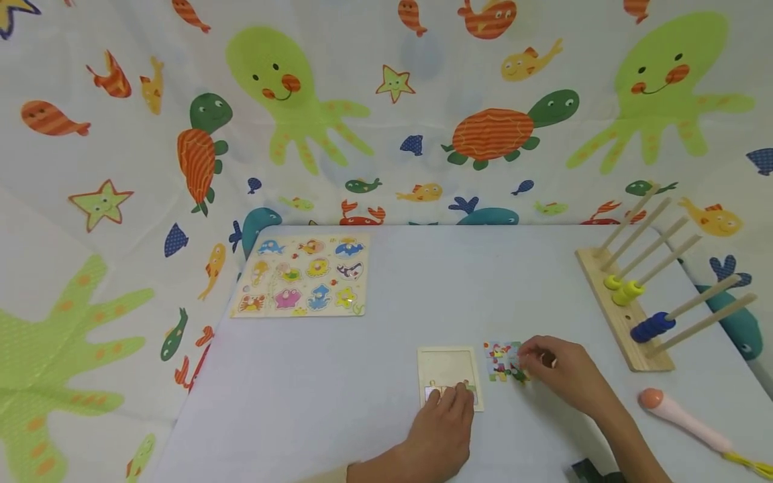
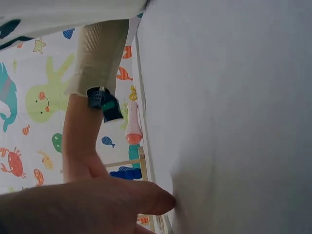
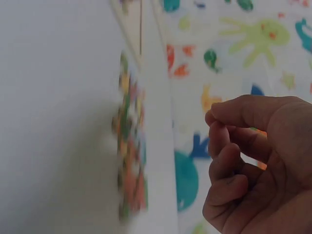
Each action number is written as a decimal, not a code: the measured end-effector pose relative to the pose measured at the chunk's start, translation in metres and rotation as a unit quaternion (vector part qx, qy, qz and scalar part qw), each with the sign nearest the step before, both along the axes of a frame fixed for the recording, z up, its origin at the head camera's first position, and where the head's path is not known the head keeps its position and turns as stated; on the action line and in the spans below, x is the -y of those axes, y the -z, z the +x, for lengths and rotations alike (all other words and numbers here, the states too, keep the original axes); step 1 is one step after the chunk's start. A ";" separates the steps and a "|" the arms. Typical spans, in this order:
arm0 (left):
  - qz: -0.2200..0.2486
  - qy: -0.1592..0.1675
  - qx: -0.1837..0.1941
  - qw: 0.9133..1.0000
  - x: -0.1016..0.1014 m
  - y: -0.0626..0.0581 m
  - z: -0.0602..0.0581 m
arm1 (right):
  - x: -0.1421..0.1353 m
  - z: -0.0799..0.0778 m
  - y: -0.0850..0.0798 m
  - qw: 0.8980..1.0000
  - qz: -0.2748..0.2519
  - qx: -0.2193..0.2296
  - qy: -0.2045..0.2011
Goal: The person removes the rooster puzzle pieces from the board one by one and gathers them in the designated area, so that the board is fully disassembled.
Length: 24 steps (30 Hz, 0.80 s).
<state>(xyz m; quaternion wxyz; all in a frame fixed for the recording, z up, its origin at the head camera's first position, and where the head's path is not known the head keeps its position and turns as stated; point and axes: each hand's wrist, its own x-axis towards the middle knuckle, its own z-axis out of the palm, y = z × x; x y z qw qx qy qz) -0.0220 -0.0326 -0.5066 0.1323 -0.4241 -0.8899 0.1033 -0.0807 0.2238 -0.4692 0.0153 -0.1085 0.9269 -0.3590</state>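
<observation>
A small wooden puzzle tray [image 1: 448, 349] lies before me in the head view, with a row of jigsaw pieces [image 1: 429, 391] along its near side. The fingers of my left hand [image 1: 441, 433] rest on that row and partly cover it. Beside the tray is a colourful cluster of jigsaw pieces [image 1: 498, 355]. My right hand [image 1: 570, 372] is at the cluster's right edge, its fingertips overlapping it in the head view. Seen from the right wrist, thumb and index fingertip meet with no piece showing between them, apart from the blurred cluster [image 3: 131, 161].
A sea-animal peg puzzle board [image 1: 302, 276] lies at the back left. On the right stands a wooden peg abacus [image 1: 625, 322] with yellow and blue beads. A pink stick toy [image 1: 685, 419] with an orange-red tip lies nearer me. A sea-print cloth hangs behind the table.
</observation>
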 end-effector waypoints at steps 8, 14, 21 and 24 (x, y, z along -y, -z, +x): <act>-0.042 -0.012 0.024 0.999 0.000 -0.002 0.014 | 0.068 -0.007 0.011 0.988 -0.023 -0.013 -0.155; -0.033 -0.018 0.039 0.999 0.003 -0.001 0.024 | 0.095 -0.009 0.026 0.979 -0.002 0.013 -0.204; -0.008 0.002 -0.060 0.998 0.003 0.004 0.023 | 0.104 -0.007 0.036 0.979 0.019 0.010 -0.201; -0.047 -0.004 -0.034 0.998 0.004 0.001 0.024 | 0.108 -0.006 0.035 0.980 0.012 0.012 -0.199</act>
